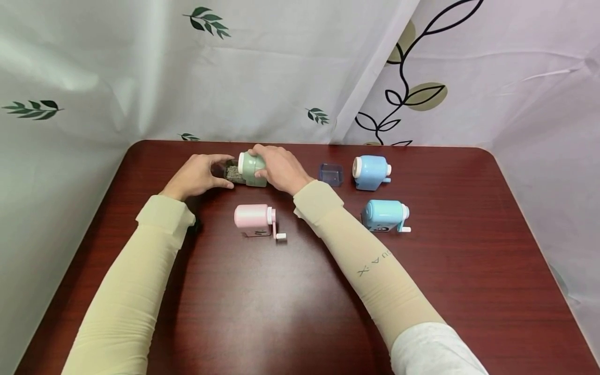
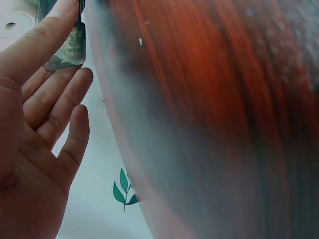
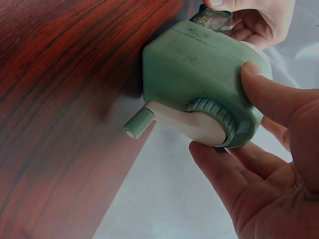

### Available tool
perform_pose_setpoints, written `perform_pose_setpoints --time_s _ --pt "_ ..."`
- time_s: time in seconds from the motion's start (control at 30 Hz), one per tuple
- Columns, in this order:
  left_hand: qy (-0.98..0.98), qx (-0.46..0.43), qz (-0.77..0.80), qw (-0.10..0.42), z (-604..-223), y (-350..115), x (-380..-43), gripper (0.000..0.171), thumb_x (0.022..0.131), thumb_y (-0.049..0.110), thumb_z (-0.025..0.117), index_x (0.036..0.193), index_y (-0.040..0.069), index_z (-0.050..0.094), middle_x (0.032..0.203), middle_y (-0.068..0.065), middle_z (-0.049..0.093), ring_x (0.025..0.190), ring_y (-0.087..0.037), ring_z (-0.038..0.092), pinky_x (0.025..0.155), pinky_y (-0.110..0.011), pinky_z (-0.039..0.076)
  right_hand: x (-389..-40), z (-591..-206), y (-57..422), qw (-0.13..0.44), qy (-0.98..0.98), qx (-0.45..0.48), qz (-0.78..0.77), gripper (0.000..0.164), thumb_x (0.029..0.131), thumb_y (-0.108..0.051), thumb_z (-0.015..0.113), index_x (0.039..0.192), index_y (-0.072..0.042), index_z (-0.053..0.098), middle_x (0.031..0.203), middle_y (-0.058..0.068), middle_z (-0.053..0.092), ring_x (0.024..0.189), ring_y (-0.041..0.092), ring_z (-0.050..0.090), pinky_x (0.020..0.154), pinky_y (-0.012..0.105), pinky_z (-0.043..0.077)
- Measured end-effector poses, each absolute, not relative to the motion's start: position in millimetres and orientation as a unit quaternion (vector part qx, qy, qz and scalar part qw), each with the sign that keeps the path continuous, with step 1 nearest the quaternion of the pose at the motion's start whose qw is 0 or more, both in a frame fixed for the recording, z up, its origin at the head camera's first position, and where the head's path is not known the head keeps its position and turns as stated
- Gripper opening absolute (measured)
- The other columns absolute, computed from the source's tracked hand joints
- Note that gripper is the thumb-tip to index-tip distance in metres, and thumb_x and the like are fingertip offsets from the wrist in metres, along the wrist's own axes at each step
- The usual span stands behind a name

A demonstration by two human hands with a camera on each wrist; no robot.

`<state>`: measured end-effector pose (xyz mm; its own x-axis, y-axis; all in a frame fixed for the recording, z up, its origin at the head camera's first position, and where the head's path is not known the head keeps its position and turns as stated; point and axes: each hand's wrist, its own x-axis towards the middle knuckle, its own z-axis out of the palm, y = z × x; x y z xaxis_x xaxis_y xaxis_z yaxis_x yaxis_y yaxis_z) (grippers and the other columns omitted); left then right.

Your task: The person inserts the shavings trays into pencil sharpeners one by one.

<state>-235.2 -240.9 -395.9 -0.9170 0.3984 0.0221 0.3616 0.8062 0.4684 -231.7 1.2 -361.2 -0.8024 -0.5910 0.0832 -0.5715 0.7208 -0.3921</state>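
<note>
A green crank pencil sharpener [image 1: 253, 167] stands near the table's back edge. My right hand [image 1: 281, 167] grips its body from the right, thumb on one side and fingers on the other. In the right wrist view its crank handle [image 3: 139, 123] points toward the table. My left hand [image 1: 197, 174] pinches the see-through shavings drawer [image 2: 75, 46] between thumb and fingers. Pencil shavings [image 1: 233, 173] lie inside this drawer, which sticks out from the sharpener's left side. Whether its inner end is still inside the body cannot be told.
A pink sharpener [image 1: 253, 217] stands in front of the hands. Right of my right hand are a loose dark see-through drawer [image 1: 331, 175], a blue sharpener [image 1: 372, 173] and a turquoise sharpener [image 1: 384, 214]. A white patterned curtain [image 1: 262, 78] hangs behind the table [image 1: 300, 317].
</note>
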Motion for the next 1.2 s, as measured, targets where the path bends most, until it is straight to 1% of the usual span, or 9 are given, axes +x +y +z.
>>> perform_pose_setpoints --time_s 0.2,0.33,0.63,0.83,1.0,1.2 --pt "0.948 0.197 0.244 0.050 -397.1 -238.3 -236.1 0.072 0.068 0.034 0.083 0.131 0.012 0.055 0.102 -0.014 0.066 0.096 -0.025 0.059 0.085 -0.045 0.044 -231.6 -361.9 1.1 0.024 0.927 -0.314 -0.201 0.049 0.086 -0.032 0.067 0.130 -0.019 0.052 0.128 -0.004 0.057 0.114 0.012 0.052 0.095 0.025 0.038" --pt "0.949 0.194 0.242 0.054 -397.1 -236.7 -235.9 0.074 0.068 0.035 0.083 0.132 0.013 0.054 0.104 -0.012 0.066 0.097 -0.024 0.059 0.085 -0.043 0.044 -231.5 -361.6 1.0 0.027 0.927 -0.315 -0.203 0.050 0.086 -0.031 0.067 0.131 -0.019 0.051 0.129 -0.003 0.057 0.113 0.012 0.052 0.095 0.025 0.038" --pt "0.948 0.196 0.245 0.055 -398.3 -234.9 -237.4 0.076 0.068 0.037 0.082 0.133 0.011 0.053 0.105 -0.013 0.065 0.098 -0.025 0.058 0.085 -0.044 0.044 -232.2 -361.9 1.9 0.027 0.926 -0.316 -0.205 0.049 0.086 -0.031 0.066 0.131 -0.019 0.051 0.128 -0.003 0.056 0.114 0.012 0.051 0.094 0.026 0.039" --pt "0.948 0.198 0.244 0.055 -399.1 -232.9 -238.8 0.076 0.068 0.037 0.082 0.134 0.011 0.053 0.107 -0.011 0.065 0.099 -0.023 0.058 0.085 -0.043 0.044 -232.9 -362.2 1.7 0.029 0.926 -0.316 -0.205 0.050 0.086 -0.031 0.066 0.132 -0.019 0.051 0.129 -0.003 0.056 0.114 0.012 0.051 0.094 0.026 0.039" --pt "0.946 0.199 0.251 0.054 -399.6 -229.3 -239.4 0.075 0.068 0.036 0.083 0.132 0.011 0.054 0.104 -0.010 0.067 0.096 -0.021 0.060 0.084 -0.041 0.045 -232.7 -360.7 1.7 0.031 0.927 -0.313 -0.205 0.049 0.086 -0.031 0.067 0.131 -0.019 0.051 0.129 -0.002 0.056 0.116 0.013 0.050 0.096 0.026 0.038" --pt "0.946 0.200 0.251 0.052 -400.4 -227.4 -239.7 0.075 0.067 0.036 0.083 0.131 0.009 0.054 0.102 -0.009 0.067 0.094 -0.021 0.060 0.083 -0.041 0.045 -232.2 -361.2 1.4 0.029 0.925 -0.315 -0.209 0.048 0.087 -0.030 0.066 0.131 -0.019 0.051 0.128 -0.002 0.057 0.115 0.013 0.051 0.095 0.027 0.039"
